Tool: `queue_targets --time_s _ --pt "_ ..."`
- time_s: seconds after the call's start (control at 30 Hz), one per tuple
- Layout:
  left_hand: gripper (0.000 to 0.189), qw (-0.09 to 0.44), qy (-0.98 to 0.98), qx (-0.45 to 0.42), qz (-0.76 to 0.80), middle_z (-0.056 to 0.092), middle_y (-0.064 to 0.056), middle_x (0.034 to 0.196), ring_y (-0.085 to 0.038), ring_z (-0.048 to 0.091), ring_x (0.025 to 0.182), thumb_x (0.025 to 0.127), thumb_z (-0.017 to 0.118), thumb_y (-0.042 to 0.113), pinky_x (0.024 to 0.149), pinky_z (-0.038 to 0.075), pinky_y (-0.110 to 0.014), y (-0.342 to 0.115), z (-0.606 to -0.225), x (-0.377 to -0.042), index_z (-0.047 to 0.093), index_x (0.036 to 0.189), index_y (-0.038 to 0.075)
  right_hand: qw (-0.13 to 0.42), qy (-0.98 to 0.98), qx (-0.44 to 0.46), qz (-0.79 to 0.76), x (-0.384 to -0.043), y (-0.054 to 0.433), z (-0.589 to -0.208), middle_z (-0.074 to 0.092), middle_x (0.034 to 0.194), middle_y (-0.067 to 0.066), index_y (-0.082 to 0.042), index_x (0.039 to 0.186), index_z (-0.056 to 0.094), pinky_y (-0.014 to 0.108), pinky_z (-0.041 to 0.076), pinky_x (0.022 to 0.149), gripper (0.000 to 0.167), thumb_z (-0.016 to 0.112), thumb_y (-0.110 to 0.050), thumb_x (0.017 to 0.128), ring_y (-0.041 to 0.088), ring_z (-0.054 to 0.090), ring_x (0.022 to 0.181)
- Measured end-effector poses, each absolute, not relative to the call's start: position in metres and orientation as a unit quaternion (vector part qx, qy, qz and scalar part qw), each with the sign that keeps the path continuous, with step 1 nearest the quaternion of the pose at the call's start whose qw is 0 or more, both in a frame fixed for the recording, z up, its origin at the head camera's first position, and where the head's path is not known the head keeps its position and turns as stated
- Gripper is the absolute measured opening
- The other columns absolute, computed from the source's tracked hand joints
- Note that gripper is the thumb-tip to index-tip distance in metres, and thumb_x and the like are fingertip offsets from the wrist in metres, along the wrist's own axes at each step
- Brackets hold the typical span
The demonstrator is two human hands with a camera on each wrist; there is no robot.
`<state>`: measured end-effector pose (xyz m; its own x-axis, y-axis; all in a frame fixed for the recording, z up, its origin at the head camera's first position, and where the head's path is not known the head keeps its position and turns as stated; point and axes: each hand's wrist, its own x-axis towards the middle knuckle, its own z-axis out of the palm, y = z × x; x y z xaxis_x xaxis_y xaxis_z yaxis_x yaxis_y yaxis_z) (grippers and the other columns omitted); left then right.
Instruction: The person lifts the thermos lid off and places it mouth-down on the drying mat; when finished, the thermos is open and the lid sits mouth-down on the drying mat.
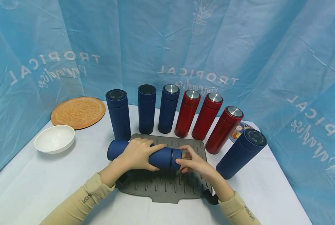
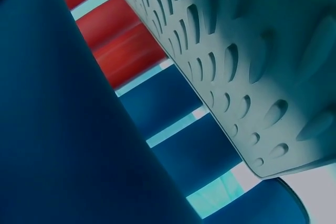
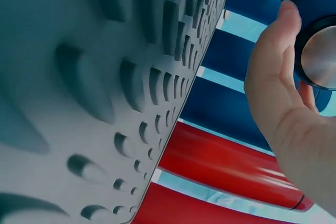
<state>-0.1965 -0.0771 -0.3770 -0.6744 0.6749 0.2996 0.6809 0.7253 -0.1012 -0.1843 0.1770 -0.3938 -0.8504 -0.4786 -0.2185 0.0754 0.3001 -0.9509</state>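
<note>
A blue thermos bottle (image 1: 161, 157) is held lying sideways over the grey ridged mat (image 1: 161, 190). My left hand (image 1: 139, 153) grips its body from above, the thumb on the near side. At the other end my right hand (image 1: 194, 162) holds the lid (image 1: 177, 158) between curled fingers and thumb. A dark ring shows between lid and body. In the right wrist view the lid's silver top (image 3: 323, 56) faces the camera beside the right hand (image 3: 283, 82). The bottle's body (image 2: 68, 119) fills the left side of the left wrist view, where the left hand is mostly hidden.
Behind the mat stand three blue bottles (image 1: 147, 109) and three red bottles (image 1: 187, 114) in a row. Another blue bottle (image 1: 240, 153) stands at the right, before a colourful card (image 1: 237, 132). A white bowl (image 1: 55, 140) and an orange round board (image 1: 77, 112) are at left.
</note>
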Motion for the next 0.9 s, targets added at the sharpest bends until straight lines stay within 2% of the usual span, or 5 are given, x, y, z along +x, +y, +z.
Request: queue_targets --time_s 0.17,0.47,0.77,0.9 --pt "0.082 0.165 -0.914 -0.372 -0.016 0.065 -0.004 0.096 -0.022 0.063 0.082 0.058 0.070 0.068 0.072 0.050 -0.040 -0.079 -0.377 -0.198 0.053 0.129 0.030 0.198 0.782 -0.172 -0.565 -0.184 0.175 -0.397 0.038 0.123 0.018 -0.012 0.136 0.027 0.039 0.048 0.082 0.069 0.068 -0.025 0.082 0.026 0.053 0.096" --pt "0.082 0.170 -0.912 -0.374 -0.018 0.065 -0.004 0.095 -0.021 0.063 0.080 0.059 0.070 0.068 0.071 0.051 -0.039 -0.080 -0.376 -0.198 0.053 0.129 0.028 0.135 0.806 -0.210 -0.537 -0.182 0.173 -0.400 0.034 0.132 0.013 -0.018 0.137 0.027 0.037 0.049 0.081 0.081 0.077 -0.015 0.073 0.029 0.051 0.100" --pt "0.082 0.154 -0.917 -0.366 -0.017 0.065 -0.004 0.097 -0.023 0.063 0.083 0.059 0.069 0.068 0.073 0.050 -0.041 -0.078 -0.374 -0.197 0.053 0.129 0.029 0.039 0.855 -0.264 -0.445 -0.181 0.171 -0.405 0.036 0.130 0.006 -0.024 0.137 0.032 0.034 0.051 0.082 0.088 0.082 -0.007 0.066 0.023 0.049 0.104" --pt "0.082 0.153 -0.919 -0.363 -0.015 0.065 -0.004 0.097 -0.023 0.063 0.084 0.059 0.069 0.069 0.073 0.050 -0.042 -0.078 -0.373 -0.196 0.053 0.129 0.030 0.048 0.855 -0.274 -0.438 -0.182 0.171 -0.404 0.031 0.134 0.009 -0.026 0.140 0.027 0.036 0.050 0.084 0.095 0.083 -0.008 0.065 0.024 0.043 0.110"
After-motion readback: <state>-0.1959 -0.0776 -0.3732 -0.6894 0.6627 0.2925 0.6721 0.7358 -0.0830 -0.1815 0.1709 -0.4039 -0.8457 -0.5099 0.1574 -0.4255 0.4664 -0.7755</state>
